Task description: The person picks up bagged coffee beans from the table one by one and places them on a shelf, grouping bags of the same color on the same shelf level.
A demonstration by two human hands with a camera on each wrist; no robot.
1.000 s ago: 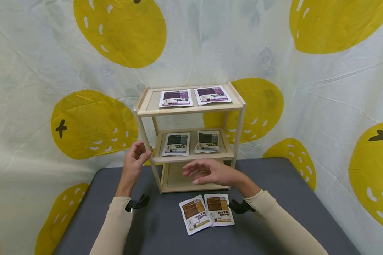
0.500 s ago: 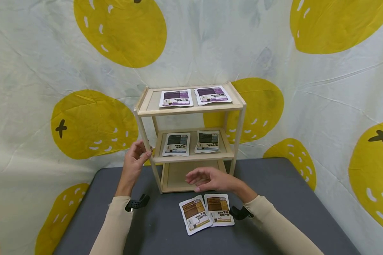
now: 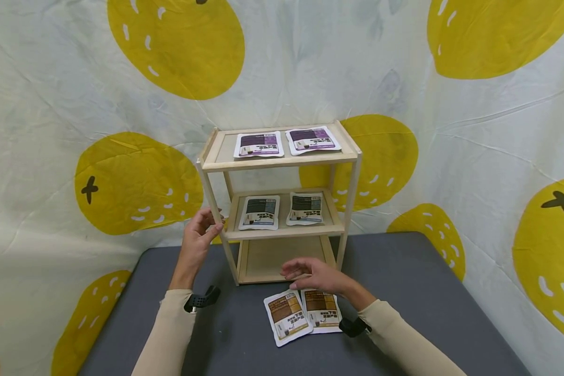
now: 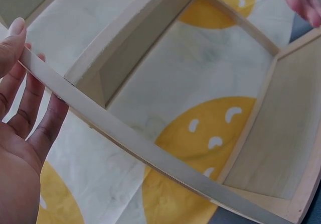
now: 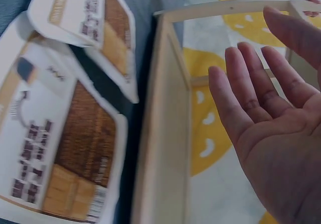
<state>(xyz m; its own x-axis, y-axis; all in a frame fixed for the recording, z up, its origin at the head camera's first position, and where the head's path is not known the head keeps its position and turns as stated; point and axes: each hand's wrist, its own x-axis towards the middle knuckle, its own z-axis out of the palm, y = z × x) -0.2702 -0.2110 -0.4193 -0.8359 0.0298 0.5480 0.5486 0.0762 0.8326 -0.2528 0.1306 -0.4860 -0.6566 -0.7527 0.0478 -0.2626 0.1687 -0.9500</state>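
My left hand (image 3: 198, 237) pinches the front left post (image 4: 130, 141) of a three-tier wooden shelf (image 3: 268, 256), thumb in front and fingers behind. With fingers slightly bent and nothing in them, my right hand (image 3: 317, 275) hovers between the bottom tier's front edge and two brown-and-white flat pouches. The left pouch (image 3: 288, 319) overlaps the edge of the right pouch (image 3: 324, 316) on the table. In the right wrist view the palm and spread fingers (image 5: 246, 91) show, apart from both pouches. Part of the right pouch's top is hidden by the hand in the head view.
Two purple-labelled pouches, one left (image 3: 259, 144) and one right (image 3: 312, 139), lie on the top tier. The middle tier bears two dark green ones, left (image 3: 260, 213) and right (image 3: 305, 209). A dark grey table (image 3: 404, 292) meets a fruit-printed curtain (image 3: 474, 136) behind.
My right hand has come down and a little to the right, from in front of the bottom tier to the upper edges of the brown pouches. The left hand has kept its hold.
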